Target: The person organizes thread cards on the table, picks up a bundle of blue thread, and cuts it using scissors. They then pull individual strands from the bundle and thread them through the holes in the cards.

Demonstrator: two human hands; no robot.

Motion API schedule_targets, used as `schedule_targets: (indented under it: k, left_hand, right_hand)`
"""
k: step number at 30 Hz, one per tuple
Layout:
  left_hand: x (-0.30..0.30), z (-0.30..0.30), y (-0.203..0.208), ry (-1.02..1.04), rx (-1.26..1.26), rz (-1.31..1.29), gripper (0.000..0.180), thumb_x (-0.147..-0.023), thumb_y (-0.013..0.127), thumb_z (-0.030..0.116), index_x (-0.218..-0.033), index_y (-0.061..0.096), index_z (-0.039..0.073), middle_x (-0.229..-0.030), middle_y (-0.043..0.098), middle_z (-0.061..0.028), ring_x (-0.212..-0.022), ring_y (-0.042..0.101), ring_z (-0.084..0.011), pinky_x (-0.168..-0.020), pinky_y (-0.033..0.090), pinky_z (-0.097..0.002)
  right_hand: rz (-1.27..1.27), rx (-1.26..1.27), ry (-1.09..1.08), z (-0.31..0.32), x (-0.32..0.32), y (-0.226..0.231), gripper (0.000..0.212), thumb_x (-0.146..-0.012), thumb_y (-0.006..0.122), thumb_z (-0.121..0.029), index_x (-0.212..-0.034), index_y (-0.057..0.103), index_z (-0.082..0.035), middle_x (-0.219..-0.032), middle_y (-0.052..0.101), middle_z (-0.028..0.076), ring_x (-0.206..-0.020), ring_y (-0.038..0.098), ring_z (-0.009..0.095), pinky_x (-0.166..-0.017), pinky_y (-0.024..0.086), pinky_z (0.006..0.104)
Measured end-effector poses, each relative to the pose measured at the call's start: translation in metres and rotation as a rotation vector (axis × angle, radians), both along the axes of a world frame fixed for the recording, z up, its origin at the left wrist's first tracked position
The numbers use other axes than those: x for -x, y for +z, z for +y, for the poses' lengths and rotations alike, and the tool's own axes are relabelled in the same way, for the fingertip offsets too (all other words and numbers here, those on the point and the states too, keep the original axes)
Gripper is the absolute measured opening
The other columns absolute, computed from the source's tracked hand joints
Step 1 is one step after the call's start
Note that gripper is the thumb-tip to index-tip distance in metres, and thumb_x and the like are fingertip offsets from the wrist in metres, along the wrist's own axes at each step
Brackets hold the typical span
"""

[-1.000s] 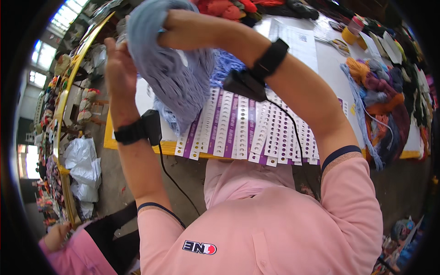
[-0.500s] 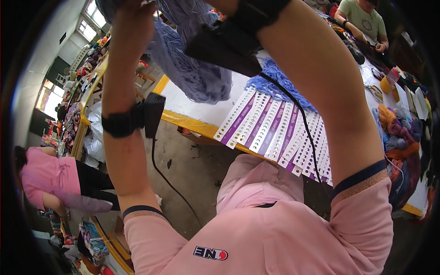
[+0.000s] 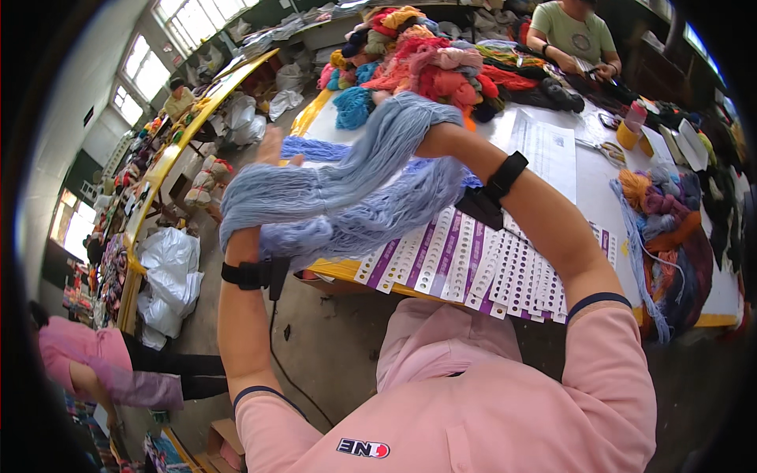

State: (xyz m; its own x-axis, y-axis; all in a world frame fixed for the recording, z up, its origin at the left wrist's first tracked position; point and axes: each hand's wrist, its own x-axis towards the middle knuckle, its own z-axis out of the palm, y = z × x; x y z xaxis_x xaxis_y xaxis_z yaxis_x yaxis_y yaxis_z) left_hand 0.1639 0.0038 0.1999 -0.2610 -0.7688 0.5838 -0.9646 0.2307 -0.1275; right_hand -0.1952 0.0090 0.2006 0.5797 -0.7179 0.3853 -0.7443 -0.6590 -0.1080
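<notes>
The blue skein (image 3: 335,189) has spread sideways, lying below the left fingers (image 3: 270,143).

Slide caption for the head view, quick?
Pale blue yarn draped between left wrist and right wrist, near purple-and-white punched cards on a white worktable.

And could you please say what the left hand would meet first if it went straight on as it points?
Nothing near, it seems: the left hand points toward the white plastic bags in the background, though depth is unclear.
</notes>
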Motion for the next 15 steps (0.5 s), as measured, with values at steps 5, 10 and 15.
schedule_targets:
  k: [5,10,15]
  left_hand:
    - [0.040,-0.021,-0.002,-0.562,-0.359,0.946,0.030,-0.094,0.056,0.021,-0.115,0.064,0.000,-0.112,0.067,-0.0165,-0.106,0.062,-0.0269,-0.089,0.047,-0.0332]
    - [0.113,0.000,-0.007,-0.523,-1.136,0.139,0.021,-0.088,0.063,0.017,-0.095,0.069,-0.002,-0.090,0.070,-0.0110,-0.086,0.065,-0.0138,-0.078,0.049,-0.0281]
    - [0.152,-0.011,-0.011,-0.775,-0.515,1.056,0.036,-0.101,0.047,0.031,-0.111,0.061,-0.002,-0.101,0.066,-0.0073,-0.098,0.061,-0.0131,-0.094,0.045,-0.0299]
  right_hand:
    - [-0.208,-0.040,-0.115,-0.029,0.053,-0.026,0.040,-0.085,0.057,-0.019,-0.123,0.057,-0.006,-0.125,0.058,0.017,-0.117,0.051,0.035,-0.100,0.039,0.0427]
    - [-0.007,0.461,-0.169,-0.030,0.053,-0.040,0.047,-0.086,0.052,-0.018,-0.133,0.051,-0.014,-0.140,0.047,0.018,-0.132,0.041,0.036,-0.112,0.029,0.0440]
    - [-0.019,0.323,-0.120,-0.008,0.016,-0.061,0.054,-0.090,0.050,-0.027,-0.142,0.040,-0.017,-0.148,0.038,0.014,-0.139,0.034,0.033,-0.113,0.028,0.0468]
